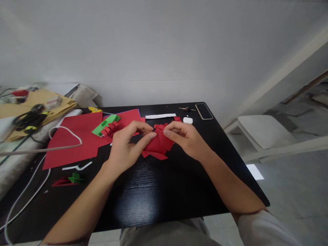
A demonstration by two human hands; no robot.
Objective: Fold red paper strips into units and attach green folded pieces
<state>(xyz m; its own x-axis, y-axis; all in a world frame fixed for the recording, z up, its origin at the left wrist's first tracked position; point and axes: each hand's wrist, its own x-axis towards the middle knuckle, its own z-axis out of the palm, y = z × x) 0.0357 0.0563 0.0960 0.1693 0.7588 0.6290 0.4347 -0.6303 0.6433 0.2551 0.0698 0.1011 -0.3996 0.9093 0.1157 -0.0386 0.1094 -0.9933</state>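
A folded red paper piece (159,142) with small tabs along its far edge lies between my hands on the black table. My right hand (185,138) pinches the tabbed edge between thumb and fingers. On the other side, my left hand (129,143) has thumb and index finger drawn together at the paper's left upper edge; the exact contact is hard to make out. Left of that hand lie a stack of folded green strips (109,123) and a folded red paper bundle (110,129), on top of large red sheets (79,138).
Behind the paper lie a white strip (160,116), a white earphone case (188,120), keys (187,109) and a phone (204,111). A white cable (65,146) loops over the left side. Brown envelopes (41,99) are piled far left. A white chair (265,131) stands right.
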